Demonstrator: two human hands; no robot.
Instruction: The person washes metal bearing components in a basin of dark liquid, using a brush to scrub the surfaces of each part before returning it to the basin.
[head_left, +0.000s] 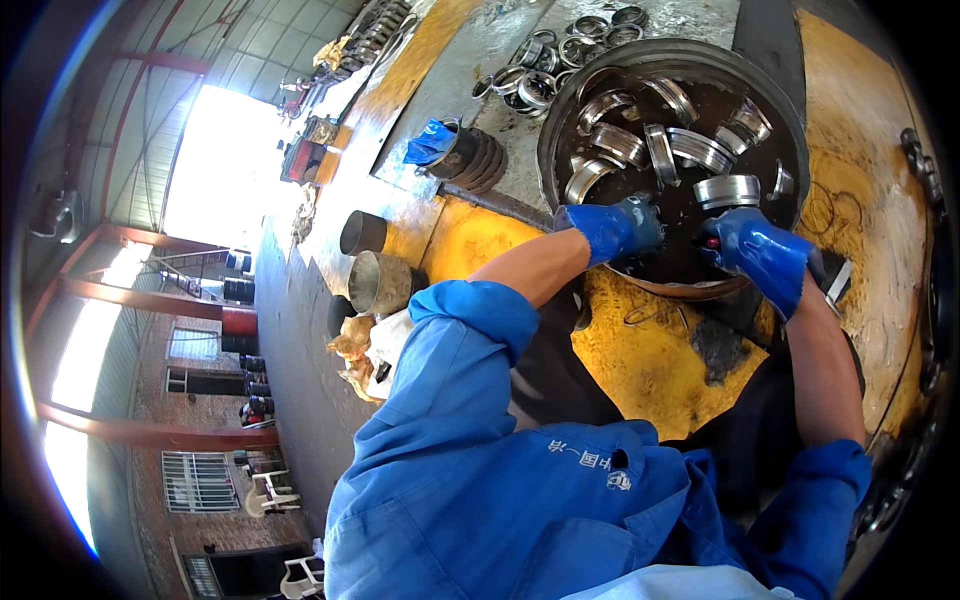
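A wide round metal basin [674, 290] of dark liquid stands in front of me, with several shiny metal rings [702, 150] partly sunk in it. Over its near left part is my left hand [630, 228] in a wet blue rubber glove, fingers curled; whatever they may hold is hidden. My right hand [752, 248], gloved the same way, is closed at the near right rim around a small dark thing with a red tip [712, 242], whose kind I cannot make out. Just beyond that hand, one silver ring [727, 191] sits above the liquid.
Loose metal rings [580, 45] lie in a heap behind the basin. Left of it stand a stack of dark rings [470, 160] with a blue glove [430, 142] on top, and metal cylinders [380, 283]. Bent wire [655, 315] lies on the yellow plate near me. A chain [925, 180] runs along the right.
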